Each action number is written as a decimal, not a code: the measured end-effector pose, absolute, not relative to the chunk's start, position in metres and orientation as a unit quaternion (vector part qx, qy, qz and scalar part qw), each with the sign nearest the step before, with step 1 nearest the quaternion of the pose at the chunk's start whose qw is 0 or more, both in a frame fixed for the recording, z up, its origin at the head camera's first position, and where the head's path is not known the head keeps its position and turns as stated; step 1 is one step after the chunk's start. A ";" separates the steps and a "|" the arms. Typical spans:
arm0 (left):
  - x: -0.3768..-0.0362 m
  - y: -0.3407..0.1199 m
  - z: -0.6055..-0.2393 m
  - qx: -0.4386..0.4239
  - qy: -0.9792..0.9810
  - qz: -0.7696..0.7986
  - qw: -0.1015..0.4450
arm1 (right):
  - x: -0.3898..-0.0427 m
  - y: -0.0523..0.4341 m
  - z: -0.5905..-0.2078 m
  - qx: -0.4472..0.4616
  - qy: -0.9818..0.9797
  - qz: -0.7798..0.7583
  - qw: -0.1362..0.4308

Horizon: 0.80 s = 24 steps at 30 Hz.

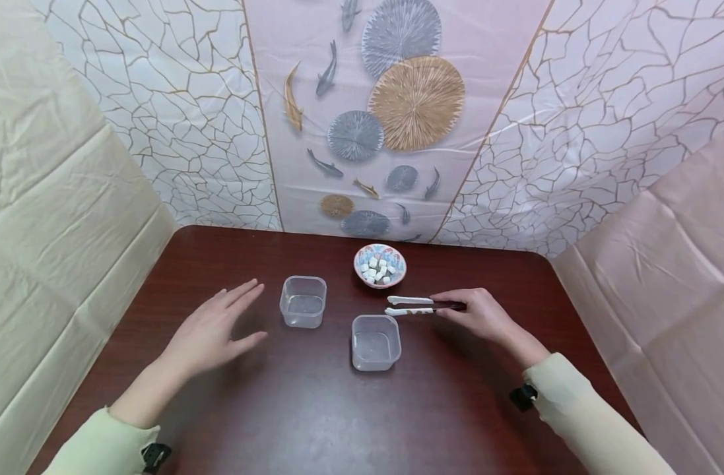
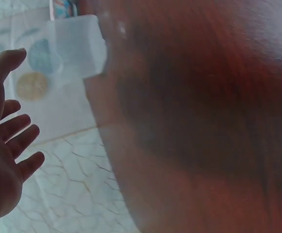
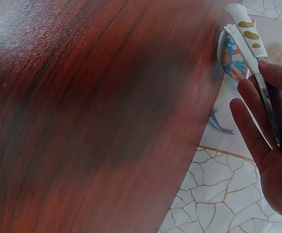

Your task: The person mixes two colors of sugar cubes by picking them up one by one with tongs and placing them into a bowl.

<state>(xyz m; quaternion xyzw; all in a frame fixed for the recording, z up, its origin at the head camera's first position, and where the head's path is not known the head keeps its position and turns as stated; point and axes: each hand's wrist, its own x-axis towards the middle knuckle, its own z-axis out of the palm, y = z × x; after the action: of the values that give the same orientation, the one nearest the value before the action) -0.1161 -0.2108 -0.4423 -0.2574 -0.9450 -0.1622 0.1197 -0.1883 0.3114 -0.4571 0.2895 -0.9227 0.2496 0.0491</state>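
Head view: right hand (image 1: 483,315) holds tongs (image 1: 418,305); no writing legible.

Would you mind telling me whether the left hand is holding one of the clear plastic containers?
No, the left hand hovers open beside the nearer clear container, fingers spread and touching nothing.

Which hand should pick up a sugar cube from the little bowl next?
Probably the right hand. It already grips the tongs, whose white tips lie just beside the bowl of cubes. The left hand is open, holds nothing, and sits farther away, beyond the clear tub.
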 end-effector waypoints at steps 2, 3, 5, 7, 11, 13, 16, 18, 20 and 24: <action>-0.117 -0.214 -0.447 -0.250 -0.949 -0.150 0.121 | -0.190 0.310 -0.461 0.286 -0.923 0.252 0.042; -0.117 -0.216 -0.450 -0.247 -0.950 -0.146 0.121 | -0.191 0.310 -0.463 0.285 -0.924 0.252 0.039; -0.117 -0.218 -0.454 -0.243 -0.953 -0.139 0.120 | -0.193 0.310 -0.466 0.282 -0.925 0.252 0.030; -0.117 -0.219 -0.459 -0.238 -0.954 -0.136 0.117 | -0.193 0.310 -0.469 0.280 -0.926 0.251 0.025; -0.117 -0.221 -0.466 -0.228 -0.958 -0.134 0.110 | -0.194 0.312 -0.474 0.287 -0.925 0.247 0.026; -0.116 -0.222 -0.470 -0.224 -0.960 -0.131 0.105 | -0.194 0.313 -0.476 0.295 -0.925 0.239 0.031; -0.116 -0.222 -0.473 -0.220 -0.962 -0.125 0.099 | -0.194 0.315 -0.479 0.309 -0.925 0.217 0.040; -0.116 -0.222 -0.476 -0.215 -0.965 -0.120 0.095 | -0.195 0.315 -0.481 0.313 -0.927 0.199 0.043; -0.116 -0.222 -0.479 -0.205 -0.968 -0.116 0.090 | -0.196 0.315 -0.483 0.316 -0.930 0.183 0.046; -0.116 -0.220 -0.484 -0.182 -0.974 -0.109 0.079 | -0.199 0.313 -0.488 0.318 -0.934 0.155 0.048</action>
<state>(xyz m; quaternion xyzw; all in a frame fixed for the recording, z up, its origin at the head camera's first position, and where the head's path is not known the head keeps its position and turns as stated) -0.1164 -0.2204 -0.4836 -0.1823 -0.9740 -0.1091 0.0789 -0.1990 0.3130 -0.4878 0.3185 -0.9340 0.1545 0.0479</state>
